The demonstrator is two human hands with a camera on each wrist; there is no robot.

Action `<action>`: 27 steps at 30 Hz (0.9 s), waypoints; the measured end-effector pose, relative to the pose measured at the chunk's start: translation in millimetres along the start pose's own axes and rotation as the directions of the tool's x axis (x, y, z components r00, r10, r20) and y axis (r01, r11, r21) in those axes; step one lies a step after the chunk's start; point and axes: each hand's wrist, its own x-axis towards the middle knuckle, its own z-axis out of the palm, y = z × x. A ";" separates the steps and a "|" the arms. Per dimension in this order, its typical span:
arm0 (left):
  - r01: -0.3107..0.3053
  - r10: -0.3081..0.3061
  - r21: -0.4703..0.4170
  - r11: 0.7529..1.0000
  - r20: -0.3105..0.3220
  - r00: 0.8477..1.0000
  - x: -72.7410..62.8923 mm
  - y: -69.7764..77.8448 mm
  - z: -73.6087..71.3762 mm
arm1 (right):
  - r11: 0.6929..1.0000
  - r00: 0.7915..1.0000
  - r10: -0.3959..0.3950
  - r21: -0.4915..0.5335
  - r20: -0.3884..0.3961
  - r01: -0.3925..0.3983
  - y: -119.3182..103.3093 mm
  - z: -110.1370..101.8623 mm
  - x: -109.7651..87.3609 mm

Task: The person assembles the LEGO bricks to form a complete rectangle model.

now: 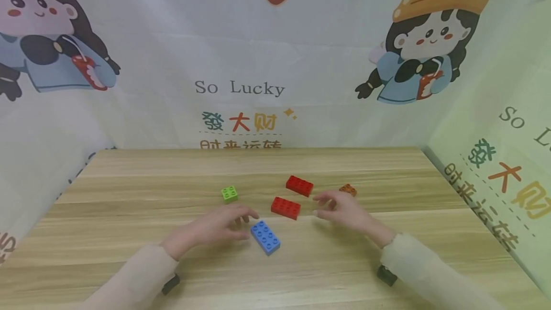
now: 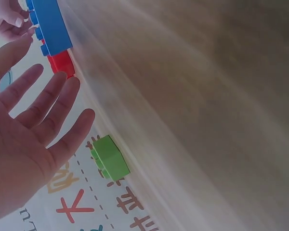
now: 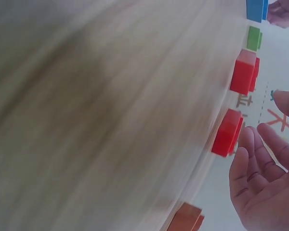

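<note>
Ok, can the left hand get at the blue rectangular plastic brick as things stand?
Likely yes: the open, empty left hand is close beside the blue brick, with nothing visible between them. The right hand is off to the brick's other side, out of the way.

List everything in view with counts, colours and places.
Rectangular plastic brick: one, blue, beside the left hand
Rectangular plastic bricks: two, red, mid-table
Square plastic brick: one, lime green, beyond the left hand
Studded plastic brick: one, orange-brown, behind the right hand
Wood-grain table: one, light brown, under bricks
Printed cloth: count unclear, white, back and sides
Small objects: two, black, below the wrists
Sleeves: two, cream, forearms
Bare hands: two, flanking the blue brick
</note>
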 end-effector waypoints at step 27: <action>0.000 0.000 -0.005 1.000 0.067 0.998 16.8 -1.7 3.1 | 0.986 0.997 0.083 -0.144 0.005 -0.081 -8.9 30.2 27.6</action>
